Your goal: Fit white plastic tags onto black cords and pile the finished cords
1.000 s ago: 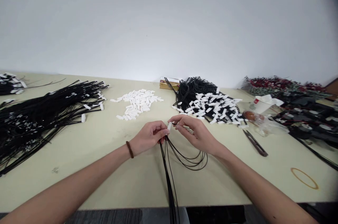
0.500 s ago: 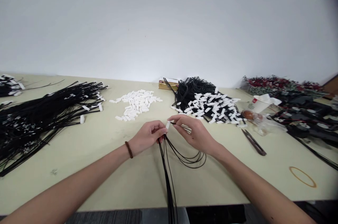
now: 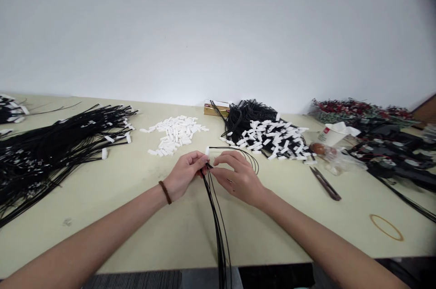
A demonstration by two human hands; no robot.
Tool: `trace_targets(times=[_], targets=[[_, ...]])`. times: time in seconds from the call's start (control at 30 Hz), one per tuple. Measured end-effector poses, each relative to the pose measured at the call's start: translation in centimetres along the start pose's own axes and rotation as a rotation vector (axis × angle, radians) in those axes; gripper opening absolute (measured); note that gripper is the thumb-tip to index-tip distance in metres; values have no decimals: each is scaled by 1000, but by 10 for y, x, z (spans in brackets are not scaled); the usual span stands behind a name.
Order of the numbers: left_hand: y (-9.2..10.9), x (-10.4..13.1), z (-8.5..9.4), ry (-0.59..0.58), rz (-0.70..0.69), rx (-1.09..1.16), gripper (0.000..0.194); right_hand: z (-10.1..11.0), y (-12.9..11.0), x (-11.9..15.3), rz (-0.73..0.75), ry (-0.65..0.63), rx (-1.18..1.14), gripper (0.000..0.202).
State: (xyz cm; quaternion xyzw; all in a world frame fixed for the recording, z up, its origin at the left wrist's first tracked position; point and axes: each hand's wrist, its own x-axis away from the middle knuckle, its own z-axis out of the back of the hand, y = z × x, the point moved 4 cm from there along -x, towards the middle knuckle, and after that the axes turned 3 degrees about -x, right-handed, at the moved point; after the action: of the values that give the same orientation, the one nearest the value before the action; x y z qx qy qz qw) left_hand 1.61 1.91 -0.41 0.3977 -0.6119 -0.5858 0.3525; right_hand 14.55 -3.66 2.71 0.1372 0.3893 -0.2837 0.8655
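Note:
My left hand (image 3: 189, 168), with a brown band at the wrist, is closed in a pinch around a white plastic connector (image 3: 207, 150). Black wires (image 3: 218, 221) also run through its fingers and hang down over the table's front edge. Several thin black wires loop from the connector out to the right, behind my right hand. My right hand (image 3: 238, 175) is just right of the connector, thumb and fingertips closed at the top of the hanging wires. Its fingertips partly hide the wire ends there.
Loose white connectors (image 3: 177, 132) lie in a pile ahead. Black wire bundles (image 3: 68, 144) spread at left; another bundle with white connectors (image 3: 275, 137) lies ahead right. Thread snips (image 3: 325, 183), a rubber band (image 3: 386, 227), a paper cup (image 3: 335, 134) and a gold box (image 3: 216, 108) are on the table (image 3: 136, 239).
My right hand has moved from the connector's right side down and left to the hanging wires. The connector in my left hand has shifted slightly left and up and stands more upright.

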Motion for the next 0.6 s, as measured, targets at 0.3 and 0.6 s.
trace_targets(times=[0.3,0.6], targets=[[0,1,-2,-28,20,82,30,-2,-1,3,62,70,12,23],[0,1,-3,-9,11,34,32,-5,-4,1,67,38,-11,18]])
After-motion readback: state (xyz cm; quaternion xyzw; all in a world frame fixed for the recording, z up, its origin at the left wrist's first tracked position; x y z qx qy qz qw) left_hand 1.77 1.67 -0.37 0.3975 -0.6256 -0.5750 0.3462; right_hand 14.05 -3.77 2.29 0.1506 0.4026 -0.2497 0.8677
